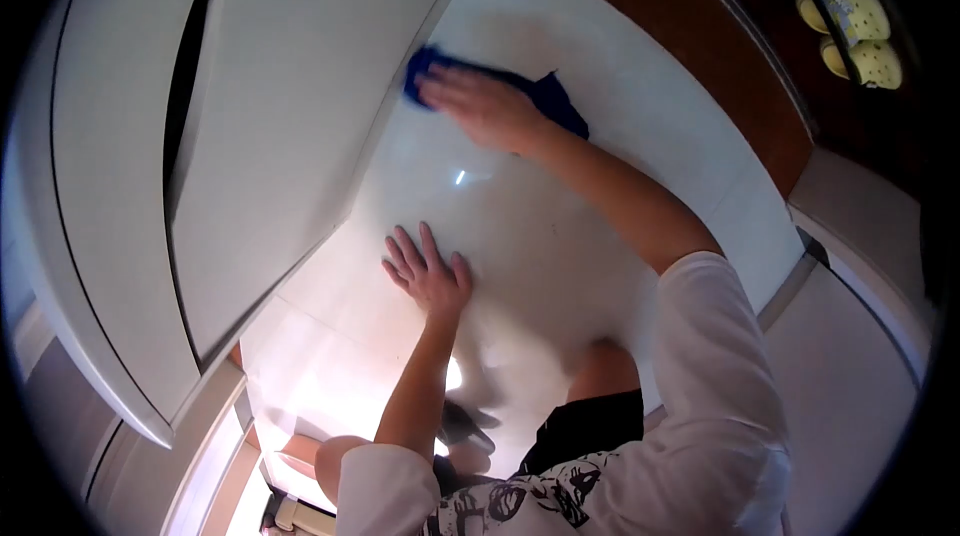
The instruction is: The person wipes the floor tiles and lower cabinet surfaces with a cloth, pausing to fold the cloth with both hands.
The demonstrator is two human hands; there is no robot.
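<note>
- The right hand point(485, 108) lies over a dark blue cloth point(560, 104) on the pale, glossy tiled floor point(560, 236).
- Its fingers are blurred and lie close together on top of the cloth; whether they pinch any fabric I cannot tell.
- The cloth rests beside the base of the white cabinet point(290, 116), bunched at the fingertips and showing again past the wrist, near the brown border point(700, 31).
- The left hand point(430, 281) is planted palm down on the floor, fingers spread, bare of any object and apart from the cloth.
- Both arms come out of a white printed T-shirt point(715, 366), with black shorts point(592, 428) below.
- Pale yellow clogs point(872, 28) sit beyond the border, well apart from both hands.
</note>
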